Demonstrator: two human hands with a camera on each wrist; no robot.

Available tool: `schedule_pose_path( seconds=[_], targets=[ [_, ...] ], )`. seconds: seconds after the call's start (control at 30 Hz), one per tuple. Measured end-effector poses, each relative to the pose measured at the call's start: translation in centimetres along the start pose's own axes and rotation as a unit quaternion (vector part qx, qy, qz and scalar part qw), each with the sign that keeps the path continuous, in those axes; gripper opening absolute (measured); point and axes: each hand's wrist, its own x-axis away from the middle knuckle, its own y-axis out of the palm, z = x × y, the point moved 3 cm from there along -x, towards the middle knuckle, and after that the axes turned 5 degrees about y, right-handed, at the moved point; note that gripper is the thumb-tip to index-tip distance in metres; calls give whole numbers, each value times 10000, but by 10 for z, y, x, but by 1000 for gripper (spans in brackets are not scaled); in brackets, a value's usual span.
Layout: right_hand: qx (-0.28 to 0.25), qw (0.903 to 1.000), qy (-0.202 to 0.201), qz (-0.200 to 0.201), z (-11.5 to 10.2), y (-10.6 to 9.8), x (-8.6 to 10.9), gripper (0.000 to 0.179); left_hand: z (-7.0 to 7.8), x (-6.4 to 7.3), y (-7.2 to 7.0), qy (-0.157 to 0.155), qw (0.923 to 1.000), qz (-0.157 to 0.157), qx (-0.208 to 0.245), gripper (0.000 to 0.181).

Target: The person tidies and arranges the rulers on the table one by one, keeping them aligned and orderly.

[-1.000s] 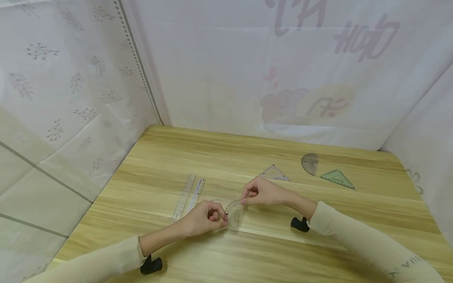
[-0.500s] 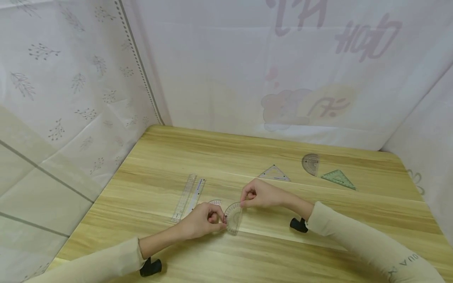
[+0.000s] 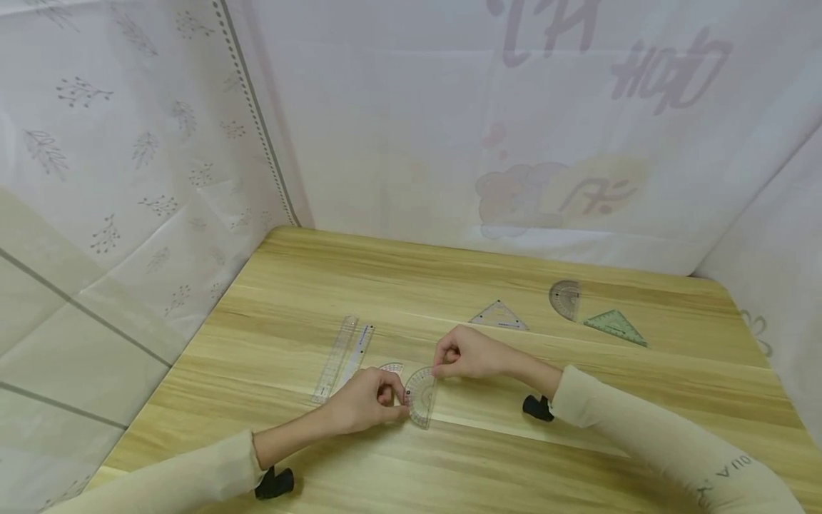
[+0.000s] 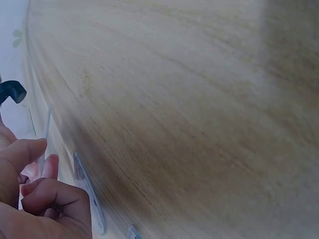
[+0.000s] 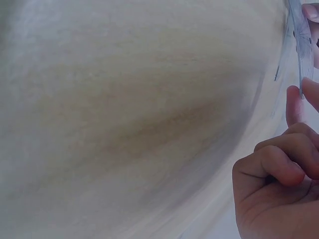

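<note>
A clear protractor (image 3: 420,398) is held between both hands over the middle of the table, its straight edge facing right in the head view. My left hand (image 3: 364,401) pinches its curved side between thumb and forefinger. At the upper corner, thumb and forefinger of my right hand (image 3: 474,351) pinch it too. The right wrist view catches the protractor (image 5: 302,45) edge-on, raised off the wood, with fingertips at both ends. Just behind my left hand lies a second clear protractor (image 3: 392,368), mostly hidden by the fingers.
Two clear rulers, one wider (image 3: 335,359) and one narrower (image 3: 357,355), lie side by side left of the hands. Farther back on the right are a clear set square (image 3: 499,316), a greyish protractor (image 3: 566,300) and a green set square (image 3: 616,327). Cloth curtains (image 3: 398,128) border the table (image 3: 308,264).
Both hands and the held protractor have shifted slightly left and a little toward the near edge. Both pinches have stayed on it. The other drawing tools lie as before.
</note>
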Motion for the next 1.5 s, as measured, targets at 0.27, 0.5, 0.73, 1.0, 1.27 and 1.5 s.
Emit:
schedule_pose_path(
  seconds=[0.27,0.5,0.73,1.0,1.27,1.5],
  targets=[
    [355,9992,124,137,1,3,-1,11,2,1,-1,13,9983,119,-569,15],
    [551,9981,195,210,1,3,-1,10,1,0,-2,38,9960,144,-884,17],
    [807,9964,84,248,1,2,-3,12,2,-1,-3,18,9940,167,-1079,18],
    [926,9952,175,264,2,2,-4,13,3,-1,-4,14,9922,256,-1223,19],
    [1087,9934,229,273,2,4,-5,13,3,0,-3,-17,9911,285,-1303,20],
    [977,9946,207,274,3,3,-5,9,1,1,-4,48,9890,508,-1388,24]
  ],
)
